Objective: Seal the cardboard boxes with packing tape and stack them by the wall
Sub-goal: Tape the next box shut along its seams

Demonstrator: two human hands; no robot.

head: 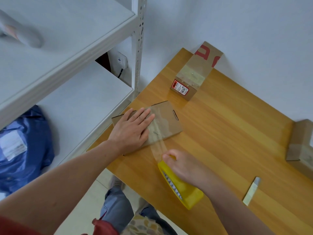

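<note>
One box [166, 123] is lying under the left hand [133, 128], whose flat fingers [146, 117] are pressing tape [156, 142] down. The right hand [183, 167] is gripping the yellow dispenser [186, 190], stretching that tape taut. Sealing is underway; a clean tear seems next.

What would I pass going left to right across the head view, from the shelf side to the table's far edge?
Blue bag → flat box → taped box → white strip → right-edge box. The tape dispenser overlaps the two boxes sideways, so it is left out.
</note>
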